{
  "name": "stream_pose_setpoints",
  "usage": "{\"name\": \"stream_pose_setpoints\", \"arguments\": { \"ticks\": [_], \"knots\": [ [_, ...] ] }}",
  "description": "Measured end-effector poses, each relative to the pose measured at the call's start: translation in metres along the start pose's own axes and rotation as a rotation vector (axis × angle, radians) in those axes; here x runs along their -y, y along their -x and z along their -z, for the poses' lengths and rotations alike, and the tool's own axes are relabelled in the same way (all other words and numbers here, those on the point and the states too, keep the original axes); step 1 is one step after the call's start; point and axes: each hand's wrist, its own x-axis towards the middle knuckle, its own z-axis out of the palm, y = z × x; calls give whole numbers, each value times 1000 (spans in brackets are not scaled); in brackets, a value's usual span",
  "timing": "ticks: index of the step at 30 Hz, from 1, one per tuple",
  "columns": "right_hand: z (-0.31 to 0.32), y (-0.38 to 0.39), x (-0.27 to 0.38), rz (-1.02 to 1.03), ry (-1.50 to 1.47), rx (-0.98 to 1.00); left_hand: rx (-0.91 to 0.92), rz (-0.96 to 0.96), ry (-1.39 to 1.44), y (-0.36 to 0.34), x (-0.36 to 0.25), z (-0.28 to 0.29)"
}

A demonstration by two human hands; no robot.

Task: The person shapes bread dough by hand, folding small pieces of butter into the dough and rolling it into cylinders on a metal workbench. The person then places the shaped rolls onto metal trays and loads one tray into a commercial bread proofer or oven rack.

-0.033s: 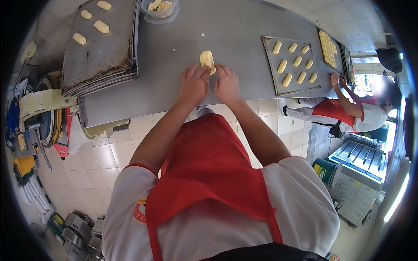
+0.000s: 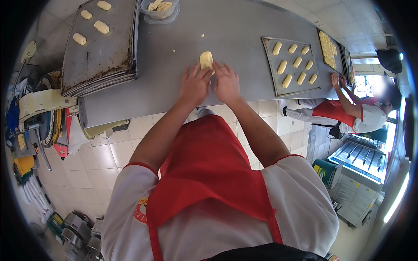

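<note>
A flattened, pale yellow oblong of dough (image 2: 206, 59) lies on the grey metal worktable (image 2: 226, 26) in front of me. Its near end is under my fingertips and partly hidden. My left hand (image 2: 195, 85) comes in from the left, its fingers bent onto that near end. From the other side my right hand (image 2: 227, 83) meets it, fingertips closed on the dough close to the left ones. Two small dough crumbs (image 2: 202, 35) lie beyond the piece.
At left, a stack of dark baking trays (image 2: 117, 52) carries several dough rolls. A clear plastic tub (image 2: 159, 13) stands beside it. On the right are a tray (image 2: 274, 78) of dough rolls and a fuller tray (image 2: 327, 50). A co-worker in a red apron (image 2: 333, 111) stands at the table's right.
My fingers have shifted slightly forward over the near end of the dough, covering a little more of it. The rest looks the same.
</note>
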Motion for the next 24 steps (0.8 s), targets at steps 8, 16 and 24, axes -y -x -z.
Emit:
{"name": "stream_pose_setpoints", "arguments": {
  "ticks": [8,16,24],
  "knots": [
    [4,32,2,-41,202,423,261,-71,-151,20,15,7],
    [39,-3,-28,-296,-351,479,305,83,135,-42,24,62],
    [41,-35,-130,-280,-415,98,-201,526,-158,-274,201,123]
  ]
}}
